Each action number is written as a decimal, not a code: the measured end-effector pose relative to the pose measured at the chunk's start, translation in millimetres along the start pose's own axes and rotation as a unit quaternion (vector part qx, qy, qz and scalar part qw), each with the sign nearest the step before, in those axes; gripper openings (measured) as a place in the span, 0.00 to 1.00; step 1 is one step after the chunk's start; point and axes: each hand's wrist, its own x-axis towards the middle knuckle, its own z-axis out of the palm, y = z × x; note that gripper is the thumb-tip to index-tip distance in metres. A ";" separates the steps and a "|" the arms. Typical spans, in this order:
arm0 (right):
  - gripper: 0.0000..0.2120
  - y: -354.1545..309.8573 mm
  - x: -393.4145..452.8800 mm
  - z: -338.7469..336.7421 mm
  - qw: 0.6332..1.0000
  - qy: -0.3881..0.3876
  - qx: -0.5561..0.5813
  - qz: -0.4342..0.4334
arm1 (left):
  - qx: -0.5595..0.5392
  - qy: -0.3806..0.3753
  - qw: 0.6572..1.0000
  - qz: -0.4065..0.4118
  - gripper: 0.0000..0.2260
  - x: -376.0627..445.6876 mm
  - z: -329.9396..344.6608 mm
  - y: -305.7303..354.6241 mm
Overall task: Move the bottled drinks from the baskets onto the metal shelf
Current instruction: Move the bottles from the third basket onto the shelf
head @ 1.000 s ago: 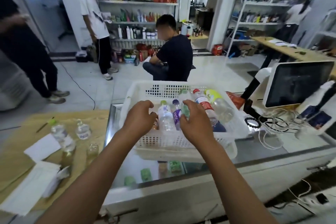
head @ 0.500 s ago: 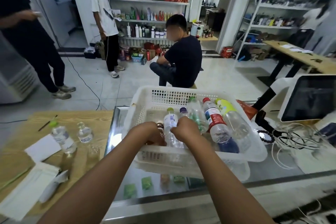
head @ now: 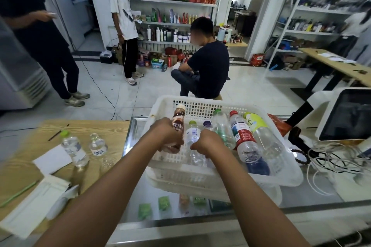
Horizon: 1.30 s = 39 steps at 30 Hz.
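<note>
From the head camera, both arms reach forward over the glass-topped desk (head: 313, 204) into a white plastic basket (head: 220, 182), which sits on a second basket of the same kind. The left hand (head: 166, 136) has its fingers (head: 174, 146) wrapped around the lower part of a brown coffee bottle (head: 178, 120) with a cream cap, held upright with its top standing clear above the knuckles, near the basket's left wall. Just to the right of those fingers, the right hand (head: 208, 142) is curled over a clear water bottle (head: 193, 136) with a pale green cap; its fingers grip the bottle's body, which stands inside the basket between the two hands.

Beyond the right hand's fingers, a purple-capped bottle (head: 207, 124) is mostly hidden. Further right lie a green-capped clear bottle (head: 222, 126), a red-capped bottle (head: 243, 138) with a red and white label, and a yellow-green labelled bottle (head: 259, 128), all leaning against one another along the basket's right side.

To the left of the left hand's fingers, on the wooden desk (head: 112, 128), stand two small water bottles (head: 75, 150), beside sheets of white paper (head: 52, 159). To the far right, a white-framed screen (head: 349, 114) and a tangle of white cables (head: 331, 158) rest on the desk. Across the room, metal shelves (head: 174, 2) hold packaged goods, with three people standing or sitting near them.
</note>
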 end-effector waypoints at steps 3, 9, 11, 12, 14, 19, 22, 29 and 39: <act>0.12 0.4 5.2 4.6 0.999 -0.024 0.043 0.018 | -0.009 0.051 0.998 0.026 0.20 1.3 -10.2 -0.3; 0.18 -3.5 14.6 14.7 0.982 -0.089 0.158 0.046 | -0.029 0.107 0.993 0.041 0.18 5.1 -14.0 -8.9; 0.22 -6.4 15.2 18.8 0.983 -0.099 0.152 0.041 | -0.036 0.111 0.992 0.042 0.18 5.8 -14.8 -10.4; 0.24 -7.9 15.4 20.2 0.982 -0.107 0.149 0.039 | -0.040 0.113 0.992 0.044 0.18 6.1 -15.1 -11.1; 0.25 -9.4 15.8 20.0 0.981 -0.130 0.142 0.035 | -0.047 0.117 0.991 0.050 0.17 6.0 -16.0 -11.6; 0.35 -14.2 23.2 16.6 0.971 -0.198 0.129 0.041 | -0.049 0.133 0.988 0.056 0.16 5.3 -21.4 -10.6; 0.41 -19.1 29.2 19.2 0.963 -0.222 0.141 0.062 | -0.047 0.140 0.987 0.064 0.19 5.7 -24.3 -10.3; 0.43 -15.1 24.6 12.5 0.940 -0.206 0.251 0.107 | -0.044 0.159 0.983 0.081 0.26 6.8 -27.6 -9.3; 0.22 5.6 -3.0 -20.8 0.931 -0.009 0.358 0.064 | -0.079 0.178 0.974 0.119 0.23 -0.4 -32.5 2.0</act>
